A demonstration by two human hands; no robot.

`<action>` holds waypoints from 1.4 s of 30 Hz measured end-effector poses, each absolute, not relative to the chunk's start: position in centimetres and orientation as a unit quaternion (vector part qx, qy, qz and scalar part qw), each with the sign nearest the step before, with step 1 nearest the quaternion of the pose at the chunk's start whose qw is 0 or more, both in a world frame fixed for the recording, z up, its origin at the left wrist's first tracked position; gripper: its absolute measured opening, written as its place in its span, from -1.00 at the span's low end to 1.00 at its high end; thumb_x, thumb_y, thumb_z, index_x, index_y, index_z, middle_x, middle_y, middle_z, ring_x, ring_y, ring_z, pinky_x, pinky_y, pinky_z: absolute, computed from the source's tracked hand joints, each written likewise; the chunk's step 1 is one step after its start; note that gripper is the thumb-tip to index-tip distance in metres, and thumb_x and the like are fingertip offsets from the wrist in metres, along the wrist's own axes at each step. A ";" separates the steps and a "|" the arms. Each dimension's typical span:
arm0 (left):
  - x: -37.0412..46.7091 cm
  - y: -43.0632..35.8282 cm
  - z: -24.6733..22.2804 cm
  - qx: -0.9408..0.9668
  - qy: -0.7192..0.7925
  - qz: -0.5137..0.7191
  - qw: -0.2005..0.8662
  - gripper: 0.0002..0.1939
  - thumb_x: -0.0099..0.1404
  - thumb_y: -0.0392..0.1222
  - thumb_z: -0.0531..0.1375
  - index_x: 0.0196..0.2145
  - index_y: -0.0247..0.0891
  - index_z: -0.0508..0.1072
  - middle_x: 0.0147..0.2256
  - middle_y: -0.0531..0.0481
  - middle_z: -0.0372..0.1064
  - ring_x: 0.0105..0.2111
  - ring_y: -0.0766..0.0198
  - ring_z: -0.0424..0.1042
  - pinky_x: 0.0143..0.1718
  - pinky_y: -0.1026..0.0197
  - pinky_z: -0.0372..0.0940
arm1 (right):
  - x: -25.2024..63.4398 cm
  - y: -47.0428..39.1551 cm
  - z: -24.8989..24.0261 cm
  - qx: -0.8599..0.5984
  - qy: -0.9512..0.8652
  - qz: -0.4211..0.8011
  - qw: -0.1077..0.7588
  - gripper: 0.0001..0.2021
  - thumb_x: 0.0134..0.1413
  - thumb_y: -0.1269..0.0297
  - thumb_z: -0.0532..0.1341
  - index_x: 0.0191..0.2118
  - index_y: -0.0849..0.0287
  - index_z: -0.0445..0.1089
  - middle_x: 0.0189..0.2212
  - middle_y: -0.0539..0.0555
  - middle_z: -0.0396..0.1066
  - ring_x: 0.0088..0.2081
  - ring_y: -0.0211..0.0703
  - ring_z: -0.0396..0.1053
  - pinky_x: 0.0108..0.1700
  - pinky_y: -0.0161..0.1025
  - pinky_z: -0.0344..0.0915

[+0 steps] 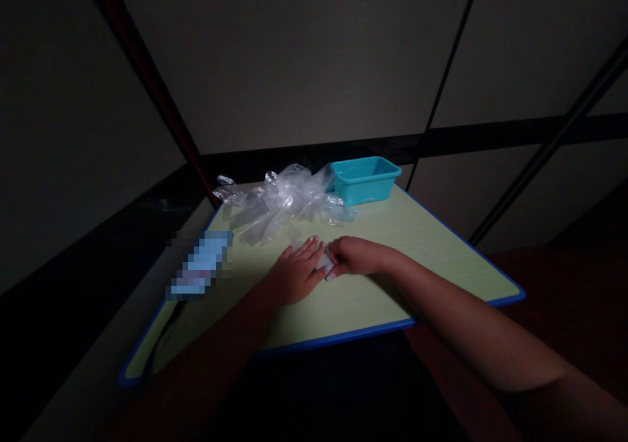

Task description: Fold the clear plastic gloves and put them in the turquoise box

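A small piece of clear thin plastic lies on the table between my hands, mostly covered by them. My left hand rests flat over it, with the fingers stretched out. At the right edge of the plastic, my right hand is closed, thumb and fingers pinching it. Beyond both hands spreads a loose heap of crumpled clear plastic pieces; whether these are bags or gloves I cannot tell.
A turquoise plastic basket stands at the far right of the heap. On the left edge of the pale green, blue-rimmed table lies a blurred-out light blue flat object with a dark strap. Dark panels rise behind.
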State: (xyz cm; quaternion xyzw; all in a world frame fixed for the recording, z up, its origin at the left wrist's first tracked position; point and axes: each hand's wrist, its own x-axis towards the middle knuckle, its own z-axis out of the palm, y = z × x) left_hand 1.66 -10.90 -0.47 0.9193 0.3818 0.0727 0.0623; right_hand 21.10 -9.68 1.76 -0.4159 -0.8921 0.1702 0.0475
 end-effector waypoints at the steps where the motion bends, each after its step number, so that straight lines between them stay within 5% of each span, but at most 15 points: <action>1: 1.5 -10.8 -0.4 0.916 0.391 0.061 0.058 -0.44 0.38 0.02 -0.19 0.25 -0.28 0.01 0.27 -0.20 -0.18 0.27 0.11 -0.17 0.18 -0.15 -0.16 | 21.1 -9.7 1.7 -0.415 -0.892 0.172 0.046 -0.70 -0.09 0.10 0.32 -0.47 0.27 0.36 -0.54 0.00 0.30 -0.50 -0.31 0.12 -0.42 -0.35 0.02; 15: 0.0 -9.9 0.1 0.858 0.514 -0.012 -0.003 -0.41 0.39 0.02 -0.29 0.28 -0.31 -0.12 0.29 -0.14 -0.29 0.28 0.10 -0.25 0.17 -0.28 -0.25 | 21.2 -9.9 2.2 -0.415 -0.892 0.172 0.039 -0.76 -0.01 0.14 0.28 -0.43 0.26 0.38 -0.46 0.06 0.36 -0.44 -0.26 0.19 -0.39 -0.33 0.03; 26: 1.5 -11.0 0.7 0.912 0.406 -0.028 0.043 -0.44 0.39 0.03 -0.26 0.28 -0.18 -0.09 0.30 -0.10 -0.31 0.29 0.18 -0.32 0.19 -0.21 -0.30 | 22.5 -9.0 2.4 -0.448 -0.884 0.124 0.058 -0.90 -0.11 0.35 0.33 -0.43 0.19 0.40 -0.45 0.04 0.41 -0.34 -0.20 0.28 -0.32 -0.33 0.08; 34: 0.6 -10.0 0.9 0.878 0.479 0.011 0.006 -0.39 0.37 0.05 -0.23 0.29 -0.28 -0.15 0.30 -0.12 -0.31 0.29 0.15 -0.30 0.20 -0.17 -0.22 | 22.9 -9.3 3.2 -0.481 -0.866 0.050 0.125 -0.81 0.09 0.25 0.18 -0.22 0.22 0.42 -0.24 0.18 0.40 -0.13 -0.07 0.27 -0.12 -0.23 0.16; 36: 0.4 -9.9 0.7 0.876 0.483 -0.001 0.011 -0.40 0.38 0.05 -0.24 0.28 -0.25 -0.14 0.30 -0.11 -0.31 0.28 0.13 -0.29 0.19 -0.19 -0.21 | 22.7 -9.6 2.9 -0.490 -0.860 0.044 0.134 -0.67 0.10 0.19 0.16 -0.04 0.20 0.35 -0.05 0.24 0.32 0.01 0.01 0.20 -0.01 -0.11 0.14; 39: 0.4 -9.9 0.4 0.875 0.483 -0.021 0.028 -0.42 0.38 0.04 -0.25 0.28 -0.23 -0.14 0.30 -0.10 -0.32 0.28 0.16 -0.28 0.18 -0.20 -0.20 | 22.1 -10.1 2.2 -0.510 -0.853 0.057 0.095 -0.43 0.14 0.05 0.08 0.24 0.08 0.04 0.27 0.24 -0.10 0.24 0.16 -0.12 0.13 0.20 -0.08; 42: 0.5 -9.9 0.3 0.873 0.486 -0.033 0.038 -0.40 0.38 0.04 -0.24 0.29 -0.25 -0.17 0.30 -0.11 -0.36 0.29 0.17 -0.29 0.18 -0.20 -0.20 | 21.6 -10.2 1.6 -0.523 -0.848 0.085 0.023 -0.37 0.18 -0.01 -0.02 0.31 0.00 -0.18 0.33 0.17 -0.42 0.30 0.19 -0.42 0.12 0.38 -0.31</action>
